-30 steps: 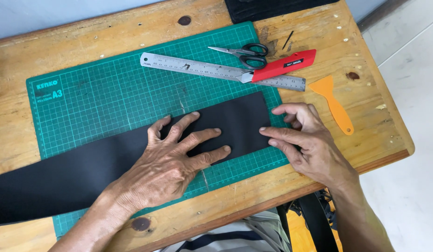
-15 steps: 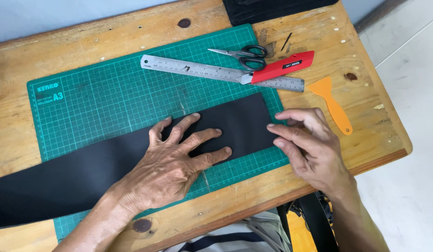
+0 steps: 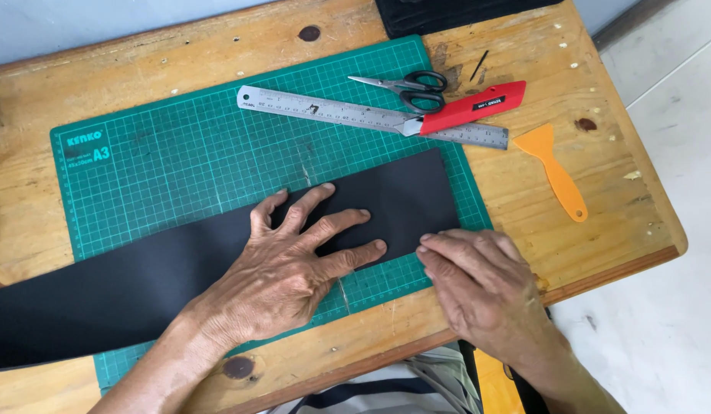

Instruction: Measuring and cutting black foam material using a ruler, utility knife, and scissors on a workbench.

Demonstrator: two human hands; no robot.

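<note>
Long matte black strip [image 3: 217,264] lies flat under left hand [image 3: 283,276]

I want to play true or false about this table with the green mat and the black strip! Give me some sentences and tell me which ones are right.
1. The left hand lies flat with spread fingers on the black strip. True.
2. The right hand holds the scissors. False: the scissors lie untouched at the top of the green cutting mat; the right hand rests at the strip's lower right corner.
3. The red utility knife lies partly on the steel ruler. True.
4. The orange scraper lies on the black strip. False: it lies on the bare wooden table, right of the mat.
</note>
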